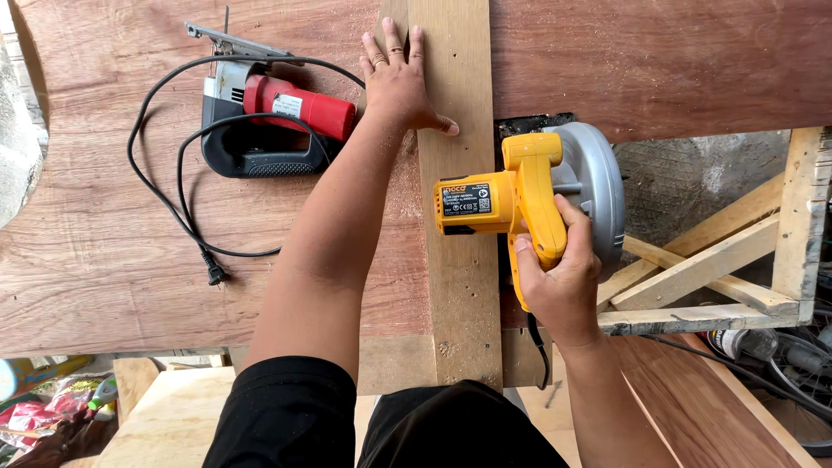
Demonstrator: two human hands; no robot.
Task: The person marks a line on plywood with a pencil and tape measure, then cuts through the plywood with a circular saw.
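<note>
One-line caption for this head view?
Left hand presses a wooden plank flat while right hand grips a yellow circular saw.

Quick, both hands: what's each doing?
Left hand: open, flat on the wooden plank.
Right hand: closed on the yellow circular saw handle.

A black rectangular label (pixel 466 200) with small pale print sits on the yellow body of the circular saw (pixel 520 204), just right of centre. At about 11 o'clock, a white rectangular label (pixel 287 106) lies along the red body of the jigsaw (pixel 269 126). Far down at 8 o'clock, near the frame's corner, lies what may be a crumpled red and pink wrapper (pixel 39 414), partly cut off and too small to tell for certain.
</note>
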